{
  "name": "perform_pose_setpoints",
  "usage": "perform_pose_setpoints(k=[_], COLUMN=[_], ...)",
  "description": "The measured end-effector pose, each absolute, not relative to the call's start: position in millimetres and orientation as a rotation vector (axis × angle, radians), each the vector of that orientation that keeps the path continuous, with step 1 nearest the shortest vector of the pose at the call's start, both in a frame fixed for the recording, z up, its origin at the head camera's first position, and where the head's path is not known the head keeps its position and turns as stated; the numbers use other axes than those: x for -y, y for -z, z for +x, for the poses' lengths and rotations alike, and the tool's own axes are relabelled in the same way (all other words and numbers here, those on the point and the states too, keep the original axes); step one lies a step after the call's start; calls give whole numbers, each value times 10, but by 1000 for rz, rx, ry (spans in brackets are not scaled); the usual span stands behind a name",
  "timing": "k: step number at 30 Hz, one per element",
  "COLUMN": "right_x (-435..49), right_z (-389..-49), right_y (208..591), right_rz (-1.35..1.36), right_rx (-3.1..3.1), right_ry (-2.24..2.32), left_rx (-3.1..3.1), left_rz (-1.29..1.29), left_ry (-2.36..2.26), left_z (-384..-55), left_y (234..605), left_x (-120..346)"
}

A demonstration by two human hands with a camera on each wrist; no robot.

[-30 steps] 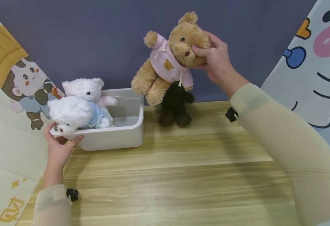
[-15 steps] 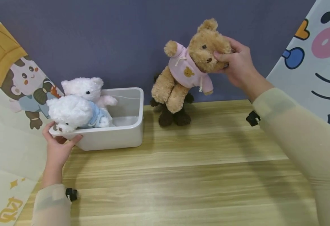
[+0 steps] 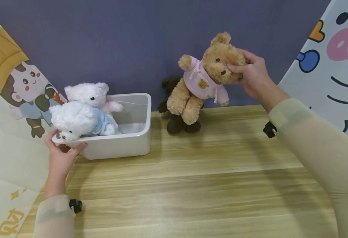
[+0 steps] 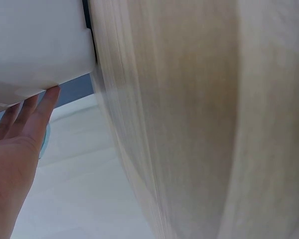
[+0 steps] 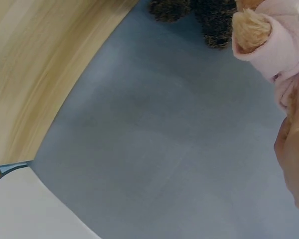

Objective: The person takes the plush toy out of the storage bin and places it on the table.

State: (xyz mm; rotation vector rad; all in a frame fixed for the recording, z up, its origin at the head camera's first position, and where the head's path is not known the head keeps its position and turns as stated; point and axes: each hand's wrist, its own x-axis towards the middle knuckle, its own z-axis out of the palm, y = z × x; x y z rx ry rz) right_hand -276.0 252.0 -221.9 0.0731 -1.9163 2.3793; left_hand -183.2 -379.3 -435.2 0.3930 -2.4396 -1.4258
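A tan teddy bear (image 3: 218,64) in a pink hoodie hangs tilted in front of the dark wall. My right hand (image 3: 252,72) grips it by the side of its head, thumb on its face. Directly behind it sits a dark brown plush toy (image 3: 175,124), mostly hidden. To the left stands a white bin (image 3: 132,145) holding a white plush bear (image 3: 75,119) with blue clothing and a pale pink-white plush toy (image 3: 86,92). My left hand (image 3: 61,158) holds the bin's front left corner; in the left wrist view its fingers (image 4: 42,112) lie against the bin wall.
A wooden tabletop (image 3: 177,191) spreads below everything. The dark blue-grey wall (image 3: 126,43) rises behind, with printed panels at the left (image 3: 10,138) and right (image 3: 326,76). The right part of the bin's inside shows bare floor.
My right hand has carried the tan teddy bear rightward, then lowered it in front of the dark brown plush toy. My left hand and the bin have hardly moved.
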Motion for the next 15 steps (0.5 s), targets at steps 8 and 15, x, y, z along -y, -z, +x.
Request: perform_pose_setpoints(k=[8,15], right_x=[-2627,-2689], right_z=[-2771,-2765], right_y=[2286,2305], right_rz=[48,34], right_rx=[1949,1968], right_ry=[-2371,-2376], left_rx=[2437,2452], left_rz=[377,380], left_ry=[1425,1425], left_z=[-1831,-1812], left_y=[4347,4329], left_x=[3794,3779])
